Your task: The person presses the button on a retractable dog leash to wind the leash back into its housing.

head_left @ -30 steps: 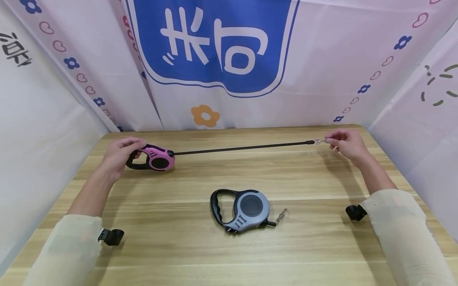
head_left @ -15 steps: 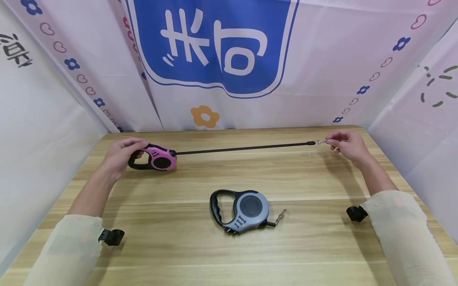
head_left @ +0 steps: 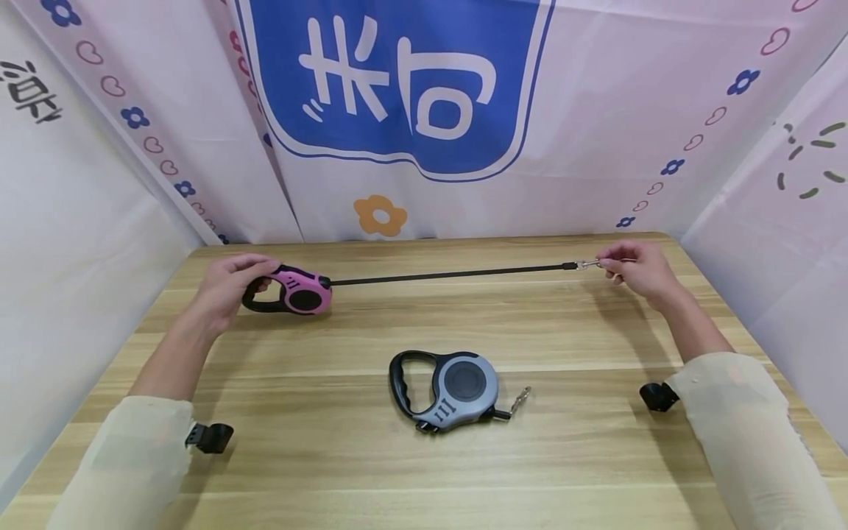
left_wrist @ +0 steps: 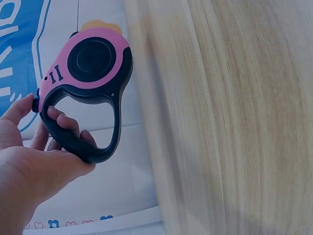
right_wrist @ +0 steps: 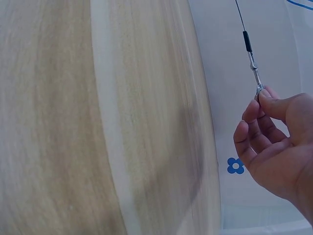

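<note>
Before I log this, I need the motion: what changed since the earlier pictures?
The left hand and the pink leash it grips shifted slightly right; the right hand, pinching the metal clip, shifted slightly left, so the black strap between looks shorter. Neither let go; the grey leash stayed put.

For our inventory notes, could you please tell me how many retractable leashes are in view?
2: the pink leash, held in the left hand, and the gray leash, lying on the table near the middle of the head view.
</note>
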Available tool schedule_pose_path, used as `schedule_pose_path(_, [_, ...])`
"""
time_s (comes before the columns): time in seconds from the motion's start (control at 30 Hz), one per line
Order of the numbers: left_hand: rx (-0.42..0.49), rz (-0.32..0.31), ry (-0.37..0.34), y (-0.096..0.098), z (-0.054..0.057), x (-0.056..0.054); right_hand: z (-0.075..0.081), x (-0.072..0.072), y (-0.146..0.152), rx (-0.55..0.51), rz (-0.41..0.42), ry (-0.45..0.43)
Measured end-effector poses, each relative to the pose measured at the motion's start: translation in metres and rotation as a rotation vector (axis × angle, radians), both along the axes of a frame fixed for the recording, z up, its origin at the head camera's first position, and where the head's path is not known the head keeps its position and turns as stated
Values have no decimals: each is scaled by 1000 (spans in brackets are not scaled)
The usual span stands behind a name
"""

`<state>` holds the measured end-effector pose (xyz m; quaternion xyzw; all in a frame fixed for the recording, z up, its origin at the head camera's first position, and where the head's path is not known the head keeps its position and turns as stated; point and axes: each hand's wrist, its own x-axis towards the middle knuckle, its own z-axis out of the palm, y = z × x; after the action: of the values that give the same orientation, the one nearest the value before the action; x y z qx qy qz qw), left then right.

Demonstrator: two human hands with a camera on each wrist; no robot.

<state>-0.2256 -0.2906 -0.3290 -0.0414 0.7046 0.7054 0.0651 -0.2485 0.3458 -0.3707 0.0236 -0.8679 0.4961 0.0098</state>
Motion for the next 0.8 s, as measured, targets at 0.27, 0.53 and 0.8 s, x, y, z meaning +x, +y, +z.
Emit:
schedule_pose_path(0.27, [-36, -16, 12, 4, 1, -1, 1, 1, -1, 5, 19, -6])
schedule_pose_path(0.53, [4, -12, 38, 9, -1, 1, -1, 2, -3, 13, 30, 2])
schedule_pose_path(0.8, [-12, -12, 53, 14, 2, 3, 0, 4, -8, 36, 28, 5])
